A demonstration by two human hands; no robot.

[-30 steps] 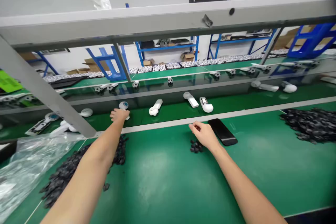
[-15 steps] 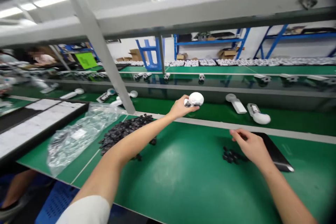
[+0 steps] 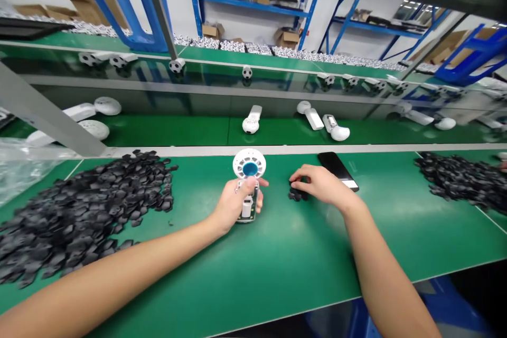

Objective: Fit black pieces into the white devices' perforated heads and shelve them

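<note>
My left hand [image 3: 233,206] grips the handle of a white handheld device [image 3: 249,190] just above the green bench, its fingers hiding part of the handle. The device has a round vented head with a blue centre, facing up. My right hand [image 3: 322,185] curves over a small pile of black rubber-like pieces [image 3: 296,194], and its fingertips hide part of the pile. I cannot tell whether it holds any. A black smartphone [image 3: 336,170] lies face down just beyond that hand.
Large heaps of black pieces [image 3: 83,211] lie on the bench to the left and right. Behind the bench's pale rim [image 3: 317,149], several white devices rest on a green belt [image 3: 178,132]. A clear plastic bag [image 3: 19,169] lies at far left. A grey frame post [image 3: 43,111] rises at left.
My left hand has carried the white device from the belt down over the bench and turned its head upward. My right hand stays by the small pile, and the view has swung.
</note>
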